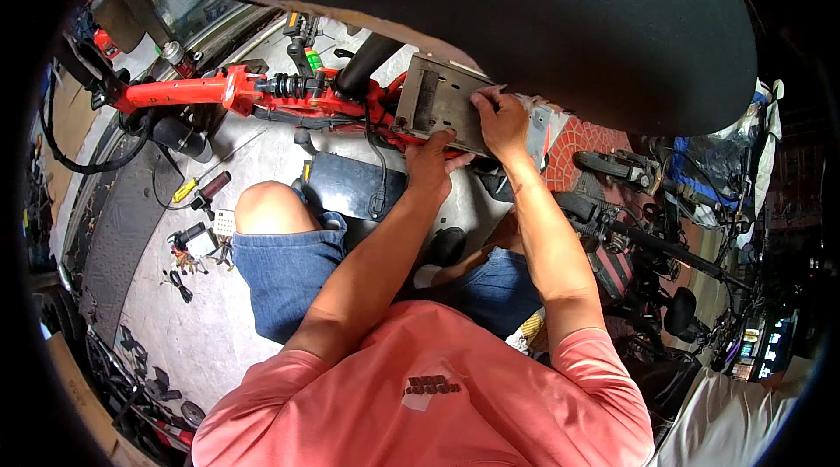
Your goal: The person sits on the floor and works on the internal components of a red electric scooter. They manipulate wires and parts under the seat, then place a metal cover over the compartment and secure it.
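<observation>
A grey metal plate [462, 98] with holes and a dark rectangular patch lies over the red frame [188, 94] of a small bike, partly under a large black seat [560, 21]. My left hand [430, 163] grips the plate's near edge, thumb on top and the other fingers reaching below. At the plate's right side, my right hand [505, 124] is closed, with its thumb and bent fingers at the edge. A black flat case [346, 184] with a cable [383, 171] rests on the floor below the frame, left of my left forearm.
Left of my knee lie a yellow-handled screwdriver [185, 191], a dark red-handled tool [211, 190] and a bundle of wires and connectors [199, 246]. A black spring shock [293, 86] sits on the frame. Bike parts [652, 244] crowd the right side.
</observation>
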### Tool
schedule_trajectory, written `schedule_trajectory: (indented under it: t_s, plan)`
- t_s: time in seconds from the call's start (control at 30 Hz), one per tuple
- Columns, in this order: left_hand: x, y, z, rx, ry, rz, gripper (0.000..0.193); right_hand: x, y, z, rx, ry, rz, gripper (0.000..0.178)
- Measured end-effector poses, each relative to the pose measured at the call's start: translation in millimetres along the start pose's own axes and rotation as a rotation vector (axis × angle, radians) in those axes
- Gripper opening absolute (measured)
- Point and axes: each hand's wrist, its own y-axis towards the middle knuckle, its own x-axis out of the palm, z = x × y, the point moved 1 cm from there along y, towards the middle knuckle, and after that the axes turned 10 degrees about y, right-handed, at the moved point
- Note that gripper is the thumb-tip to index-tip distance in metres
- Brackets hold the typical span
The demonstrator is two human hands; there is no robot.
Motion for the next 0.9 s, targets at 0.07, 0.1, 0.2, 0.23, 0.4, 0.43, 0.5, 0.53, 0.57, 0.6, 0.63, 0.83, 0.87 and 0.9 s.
schedule_trajectory:
  t_s: [0.07, 0.1, 0.2, 0.23, 0.4, 0.43, 0.5, 0.53, 0.57, 0.6, 0.63, 0.83, 0.87, 0.9]
  plan:
    - [-1.1, 3.2, -1.8, -0.011, -0.012, 0.038, 0.033, -2.3, 4.5, 3.0, -0.028, 0.056, -0.032, 0.024]
    - [-0.7, 3.7, -1.2, -0.005, -0.011, 0.027, 0.034, -4.3, 7.0, 1.9, -0.066, 0.093, -0.042, 0.023]
    - [0.9, 4.0, 0.1, 0.0, -0.024, 0.011, 0.035, -9.9, 5.6, -5.5, 0.149, 0.384, -0.175, 0.02]
    - [1.6, 3.5, 0.8, -0.007, -0.039, 0.019, 0.035, -12.0, 4.2, -14.9, 0.278, 0.512, -0.237, 0.019]
    - [-3.5, 8.6, -2.5, -0.011, -0.036, -0.031, 0.038, -24.4, 5.4, -55.8, 0.272, 0.465, -0.407, 0.019]
    - [-6.3, 11.9, -4.8, 0.0, -0.031, -0.052, 0.038, -25.1, 6.2, -56.6, 0.27, 0.416, -0.461, 0.019]
    - [-8.8, 14.2, -7.5, 0.015, -0.025, -0.083, 0.039, -24.4, 7.3, -55.7, 0.256, 0.38, -0.49, 0.018]
    - [-8.6, 13.3, -7.6, 0.02, -0.025, -0.091, 0.04, -24.5, 7.6, -54.9, 0.25, 0.361, -0.504, 0.018]
    - [-8.3, 12.5, -7.4, 0.025, -0.026, -0.1, 0.04, -25.6, 7.9, -54.2, 0.255, 0.355, -0.517, 0.018]
    - [-8.6, 12.3, -6.9, 0.022, -0.022, -0.094, 0.039, -27.2, 9.6, -56.6, 0.257, 0.349, -0.53, 0.018]
    - [-8.9, 12.2, -6.3, 0.02, -0.018, -0.087, 0.039, -27.8, 10.7, -58.4, 0.26, 0.343, -0.544, 0.018]
    - [-13.4, 15.8, -10.7, -0.004, 0.009, -0.117, 0.037, -27.5, 12.3, -64.4, 0.315, 0.344, -0.565, 0.018]
    - [-19.3, 21.5, -15.6, -0.005, 0.001, -0.148, 0.037, -26.2, 12.2, -65.6, 0.293, 0.296, -0.575, 0.019]
    - [-29.0, 28.3, -22.7, 0.178, 0.221, -0.17, 0.035, -24.1, 13.0, -65.8, 0.269, 0.246, -0.58, 0.021]
